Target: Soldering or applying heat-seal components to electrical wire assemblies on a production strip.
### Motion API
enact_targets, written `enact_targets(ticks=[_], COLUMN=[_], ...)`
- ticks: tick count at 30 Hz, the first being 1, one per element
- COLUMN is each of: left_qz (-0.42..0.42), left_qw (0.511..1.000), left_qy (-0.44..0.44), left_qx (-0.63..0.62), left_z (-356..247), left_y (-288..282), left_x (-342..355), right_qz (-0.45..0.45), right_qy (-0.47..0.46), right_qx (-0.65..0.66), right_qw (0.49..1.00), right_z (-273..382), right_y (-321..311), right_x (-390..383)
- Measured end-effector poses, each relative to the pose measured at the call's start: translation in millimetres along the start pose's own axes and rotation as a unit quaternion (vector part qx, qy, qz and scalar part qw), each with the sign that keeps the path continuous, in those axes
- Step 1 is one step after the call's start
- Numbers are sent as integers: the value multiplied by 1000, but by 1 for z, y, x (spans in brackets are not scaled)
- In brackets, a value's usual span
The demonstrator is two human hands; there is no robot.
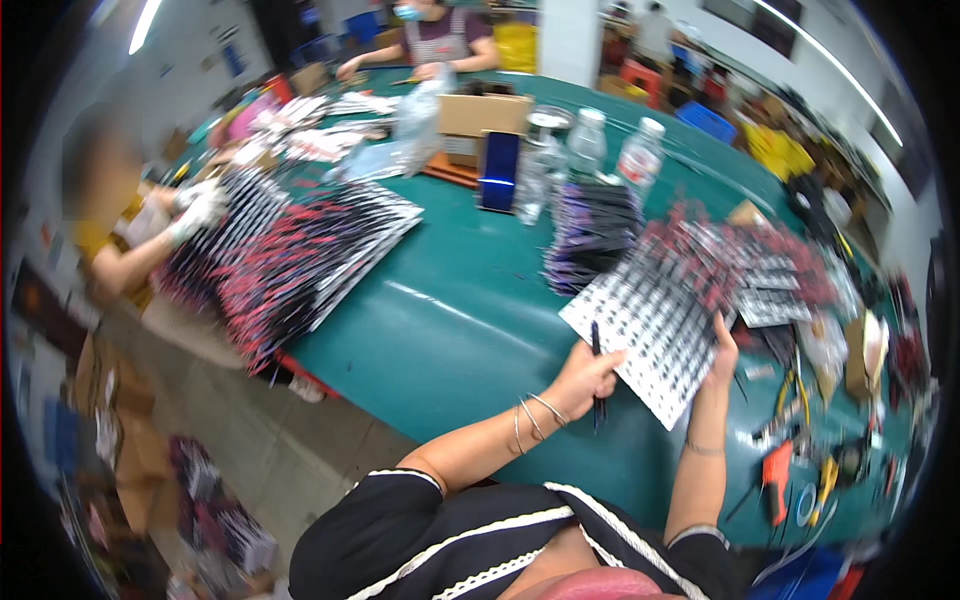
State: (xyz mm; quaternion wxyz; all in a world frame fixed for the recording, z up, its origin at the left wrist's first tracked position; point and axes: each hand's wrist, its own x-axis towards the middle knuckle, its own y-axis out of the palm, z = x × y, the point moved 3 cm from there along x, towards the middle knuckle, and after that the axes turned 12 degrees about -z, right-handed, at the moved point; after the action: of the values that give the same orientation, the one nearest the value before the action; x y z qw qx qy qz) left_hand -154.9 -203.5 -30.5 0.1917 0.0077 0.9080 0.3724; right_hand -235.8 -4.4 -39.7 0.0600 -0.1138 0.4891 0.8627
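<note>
Tilted over the table in front of me is a white perforated sheet [655, 335] with rows of small dark pieces. Red and black wires bunch along its far side. Its right edge is gripped by my right hand [722, 352], thumb on top. My left hand [583, 382] is closed around a slim black pen [599, 412], held upright at the sheet's near left edge. The thumb reaches onto that edge; whether the fingers also grip the sheet is hidden. Just beyond the sheet lies a bundle of black and purple wires [592, 235].
More wired sheets [775, 285] lie to the right, near pliers [790, 395] and an orange-handled tool [776, 480]. Bottles [640, 155], a phone [498, 172] and a cardboard box [484, 115] stand farther back. At left, a gloved co-worker [195, 212] handles stacked wired sheets [320, 250]; another person [440, 45] sits across.
</note>
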Motion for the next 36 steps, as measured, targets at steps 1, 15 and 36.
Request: enact_targets(ticks=[1, 15, 36], left_qz=[9, -7, -75], left_qw=[1000, 992, 810], left_qy=[11, 75, 389], left_qx=[9, 104, 432], left_z=[-4, -43, -47], left_y=[-4, -43, -71], left_x=[-2, 4, 16], right_qz=[8, -54, -189], right_qy=[8, -162, -109], right_qx=[-8, -13, 19], right_qw=[1000, 985, 976], right_z=[-1, 33, -80], right_y=[1, -6, -50], right_x=[-5, -79, -152])
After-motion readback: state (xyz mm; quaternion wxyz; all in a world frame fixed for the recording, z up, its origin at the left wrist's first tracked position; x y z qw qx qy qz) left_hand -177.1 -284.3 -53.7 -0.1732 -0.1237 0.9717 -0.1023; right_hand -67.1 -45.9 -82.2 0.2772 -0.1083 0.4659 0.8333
